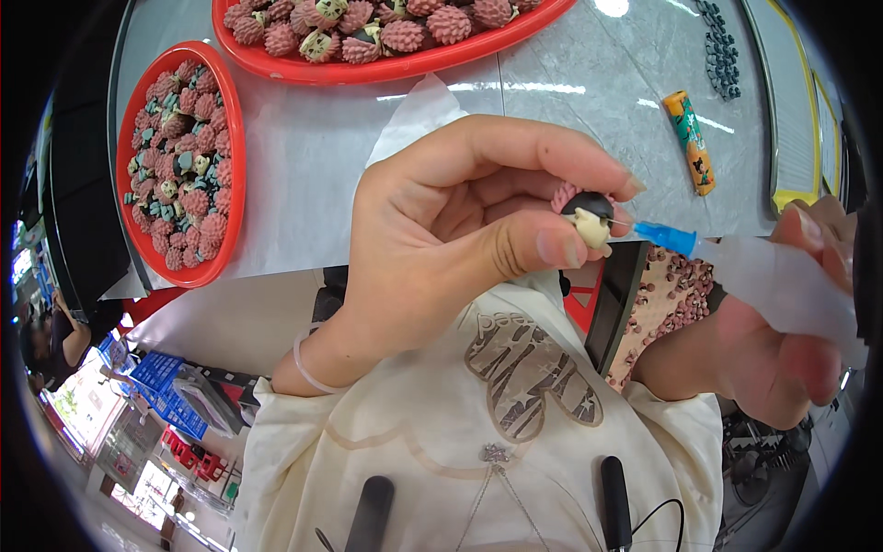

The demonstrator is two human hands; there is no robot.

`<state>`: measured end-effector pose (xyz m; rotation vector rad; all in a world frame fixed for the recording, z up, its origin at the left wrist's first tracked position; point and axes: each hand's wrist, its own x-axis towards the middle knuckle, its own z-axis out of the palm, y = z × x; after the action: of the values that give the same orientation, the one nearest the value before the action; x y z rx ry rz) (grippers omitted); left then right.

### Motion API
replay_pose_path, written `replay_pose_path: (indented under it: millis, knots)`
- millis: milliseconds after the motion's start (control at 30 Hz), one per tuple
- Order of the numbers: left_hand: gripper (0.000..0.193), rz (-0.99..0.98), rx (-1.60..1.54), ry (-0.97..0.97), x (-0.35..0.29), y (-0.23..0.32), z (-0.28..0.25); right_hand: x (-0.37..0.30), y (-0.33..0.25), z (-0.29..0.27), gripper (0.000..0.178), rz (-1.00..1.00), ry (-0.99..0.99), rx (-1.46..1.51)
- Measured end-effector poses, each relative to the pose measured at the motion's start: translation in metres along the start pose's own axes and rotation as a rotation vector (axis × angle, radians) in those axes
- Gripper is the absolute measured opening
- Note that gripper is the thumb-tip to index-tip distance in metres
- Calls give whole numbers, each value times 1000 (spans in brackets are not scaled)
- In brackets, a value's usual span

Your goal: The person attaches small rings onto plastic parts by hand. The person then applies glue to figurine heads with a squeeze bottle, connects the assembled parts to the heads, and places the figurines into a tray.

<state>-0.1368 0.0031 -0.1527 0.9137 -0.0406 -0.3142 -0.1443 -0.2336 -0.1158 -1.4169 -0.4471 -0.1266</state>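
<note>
My left hand pinches a small doll head between thumb and fingertips. The piece has pink textured hair, a black band and a cream face. At the right, my right hand is wrapped round a translucent white squeeze bottle fitted with a blue needle tip. Its thin needle points left and reaches the doll head's black and cream side; whether it touches cannot be made out. Part of my right hand is cut off by the dark rim.
Beyond my left hand, a red oval tray and a larger red tray hold many similar pieces on the grey table. An orange and green tube lies right, below small dark parts. A dark-edged tray of small brown pieces sits by my right forearm.
</note>
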Motion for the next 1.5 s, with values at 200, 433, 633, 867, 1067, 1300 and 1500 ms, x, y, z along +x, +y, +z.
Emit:
replay_pose_path:
  millis: [200,433,633,867,1067,1300,1500]
  knots:
    - [37,16,22,7,2,1,-1,-7,-6,-20,54,-36,5,62]
    - [34,16,29,-12,6,3,3,21,18,26,39,68,231,-274]
    - [26,115,13,-123,4,-1,3,38,64,48,34,-49,146,-728]
    - [30,105,76,-24,1,2,4,35,61,7,19,26,352,-817]
    - [29,98,49,-76,6,-2,1,37,67,-39,16,273,551,-919]
    - [29,113,24,-95,2,0,2,34,67,-36,17,284,530,-841]
    - [39,21,132,71,1,4,10,22,26,7,20,182,285,-221]
